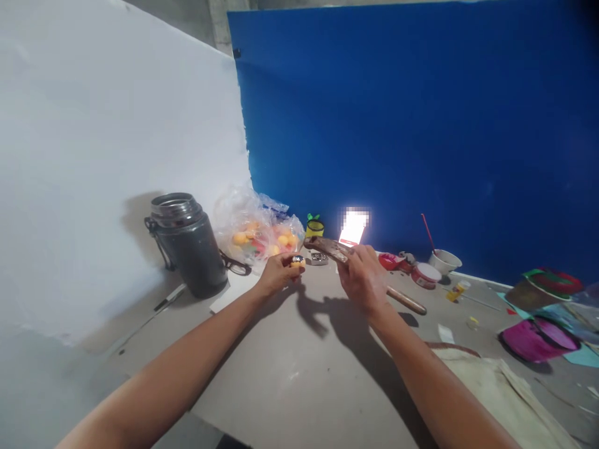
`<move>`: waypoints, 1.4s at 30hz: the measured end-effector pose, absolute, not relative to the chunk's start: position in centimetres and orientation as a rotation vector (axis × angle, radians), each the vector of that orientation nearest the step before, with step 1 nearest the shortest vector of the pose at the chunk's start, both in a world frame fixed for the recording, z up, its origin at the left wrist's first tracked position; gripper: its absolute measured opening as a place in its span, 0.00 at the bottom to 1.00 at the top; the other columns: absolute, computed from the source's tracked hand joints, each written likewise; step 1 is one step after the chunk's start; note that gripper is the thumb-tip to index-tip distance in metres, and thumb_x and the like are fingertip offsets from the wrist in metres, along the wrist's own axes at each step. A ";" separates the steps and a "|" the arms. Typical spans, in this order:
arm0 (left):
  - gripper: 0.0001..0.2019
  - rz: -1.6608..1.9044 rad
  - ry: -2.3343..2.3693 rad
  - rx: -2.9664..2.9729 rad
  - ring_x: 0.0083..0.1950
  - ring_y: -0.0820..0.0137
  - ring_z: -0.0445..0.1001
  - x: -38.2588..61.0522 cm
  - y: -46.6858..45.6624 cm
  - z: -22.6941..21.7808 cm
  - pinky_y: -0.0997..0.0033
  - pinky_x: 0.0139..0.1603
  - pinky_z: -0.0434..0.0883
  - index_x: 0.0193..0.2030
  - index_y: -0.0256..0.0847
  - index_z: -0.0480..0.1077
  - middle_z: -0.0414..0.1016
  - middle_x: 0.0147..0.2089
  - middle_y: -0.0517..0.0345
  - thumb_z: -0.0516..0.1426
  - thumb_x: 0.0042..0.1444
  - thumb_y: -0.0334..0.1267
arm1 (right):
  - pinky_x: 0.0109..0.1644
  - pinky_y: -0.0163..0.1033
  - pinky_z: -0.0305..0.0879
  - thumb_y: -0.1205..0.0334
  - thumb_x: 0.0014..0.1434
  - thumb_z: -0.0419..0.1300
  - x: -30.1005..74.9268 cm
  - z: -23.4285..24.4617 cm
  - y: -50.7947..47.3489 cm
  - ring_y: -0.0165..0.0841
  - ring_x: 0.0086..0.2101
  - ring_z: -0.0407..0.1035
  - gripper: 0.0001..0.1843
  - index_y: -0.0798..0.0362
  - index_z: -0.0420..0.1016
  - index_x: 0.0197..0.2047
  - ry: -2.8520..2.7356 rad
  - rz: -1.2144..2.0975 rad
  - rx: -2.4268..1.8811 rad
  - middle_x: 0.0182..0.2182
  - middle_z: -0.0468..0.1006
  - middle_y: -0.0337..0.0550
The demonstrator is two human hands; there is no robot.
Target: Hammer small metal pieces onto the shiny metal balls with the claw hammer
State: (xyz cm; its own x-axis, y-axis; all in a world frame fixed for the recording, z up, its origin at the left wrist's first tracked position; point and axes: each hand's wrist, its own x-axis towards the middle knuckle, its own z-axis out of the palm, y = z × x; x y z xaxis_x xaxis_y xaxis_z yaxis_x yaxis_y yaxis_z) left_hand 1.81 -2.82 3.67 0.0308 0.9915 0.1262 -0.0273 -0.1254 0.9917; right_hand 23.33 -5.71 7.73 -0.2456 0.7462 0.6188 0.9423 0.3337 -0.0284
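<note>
My left hand is closed, fingertips pinching a small orange ball with a dark, shiny top. My right hand wraps round what looks like a hammer. Its worn brown head points left toward the ball, apart from it, and its wooden handle sticks out to the lower right. Between the hands, farther back on the table, lies a small silvery box whose contents are too small to name. A yellow cup with something green at its rim stands behind.
Left are a dark flask without its lid, eyeglasses and a clear bag of orange balls. A lit phone stands behind my right hand. Right are a white cup, a magenta pot and a cloth bag.
</note>
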 end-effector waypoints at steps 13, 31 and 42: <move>0.21 1.582 1.261 1.449 0.36 0.70 0.75 1.2 -2.2 4.2 0.69 0.40 0.72 0.47 0.39 0.77 0.79 0.38 0.57 0.65 0.41 0.34 | 0.35 0.37 0.52 0.65 0.56 0.63 24.0 7.3 -4.6 0.36 0.34 0.70 0.13 0.50 0.78 0.46 -2.155 0.231 -1.660 0.36 0.81 0.43; 0.22 1.468 0.963 1.414 0.40 0.69 0.75 2.0 -4.7 6.3 0.70 0.40 0.73 0.53 0.40 0.74 0.78 0.45 0.54 0.67 0.50 0.40 | 0.39 0.38 0.60 0.49 0.61 0.64 20.8 3.8 -5.3 0.40 0.42 0.73 0.16 0.52 0.77 0.44 -2.487 0.369 -1.542 0.45 0.77 0.49; 0.23 1.299 0.718 1.398 0.35 0.71 0.72 2.7 -7.3 8.1 0.69 0.37 0.71 0.60 0.44 0.73 0.74 0.37 0.57 0.64 0.58 0.43 | 0.45 0.44 0.69 0.46 0.69 0.58 20.0 3.4 -6.0 0.47 0.47 0.74 0.21 0.53 0.73 0.54 -2.560 0.170 -1.532 0.50 0.76 0.55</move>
